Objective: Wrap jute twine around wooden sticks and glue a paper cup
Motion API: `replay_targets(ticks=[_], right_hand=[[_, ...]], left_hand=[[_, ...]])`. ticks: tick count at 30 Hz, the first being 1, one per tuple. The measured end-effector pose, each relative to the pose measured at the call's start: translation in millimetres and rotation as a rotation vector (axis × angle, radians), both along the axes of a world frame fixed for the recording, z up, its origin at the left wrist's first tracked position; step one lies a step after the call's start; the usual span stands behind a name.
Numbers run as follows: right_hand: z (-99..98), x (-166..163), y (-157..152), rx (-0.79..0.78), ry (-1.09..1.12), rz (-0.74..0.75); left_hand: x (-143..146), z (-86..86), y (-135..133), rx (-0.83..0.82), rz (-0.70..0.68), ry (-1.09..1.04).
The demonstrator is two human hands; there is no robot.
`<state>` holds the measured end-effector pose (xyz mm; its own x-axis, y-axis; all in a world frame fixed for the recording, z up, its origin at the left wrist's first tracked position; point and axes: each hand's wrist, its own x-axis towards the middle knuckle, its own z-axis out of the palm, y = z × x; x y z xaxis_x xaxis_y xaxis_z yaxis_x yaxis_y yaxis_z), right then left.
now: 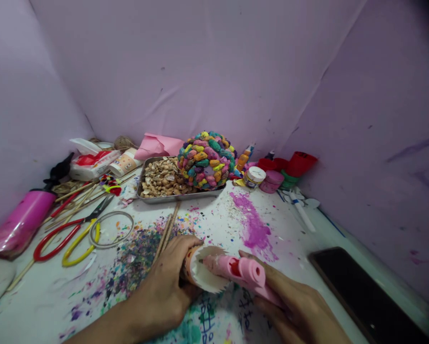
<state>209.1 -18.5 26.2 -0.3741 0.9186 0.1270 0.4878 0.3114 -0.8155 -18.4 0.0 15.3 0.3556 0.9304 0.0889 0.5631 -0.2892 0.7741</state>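
Note:
My left hand (169,282) is wrapped round a paper cup (208,281), which is tipped on its side with its mouth toward the right. The cup's rim is cut into a zigzag, and its inside is white. In my right hand (295,298) is a pink glue gun (248,271), its front end pointing left into the cup's mouth. Whether the tip touches the cup, I cannot tell. Thin wooden sticks (168,229) lie just beyond my left hand on the paint-stained white tabletop (214,220).
At the back, a metal tray (171,197) holds nut shells beside a colourful ball of painted shells (207,160). Scissors (76,231), a ring (92,234) and a pink pump (23,222) lie left. Paint jars (254,177) and red cups (300,164) stand back right, a phone (365,296) near right.

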Motion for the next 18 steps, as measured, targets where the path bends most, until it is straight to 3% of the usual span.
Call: replay_targets(ticks=[7,18], right_hand=[[1.2,-0.9,-0.6,0.049,-0.025,-0.003],[5.2,-2.5,-1.5,0.129,-0.149,0.014]], left_hand=[[0.7,7.0,-0.5,-0.012,-0.015,-0.008],[-0.1,-0.6,-2.5,0.011,-0.001,-0.015]])
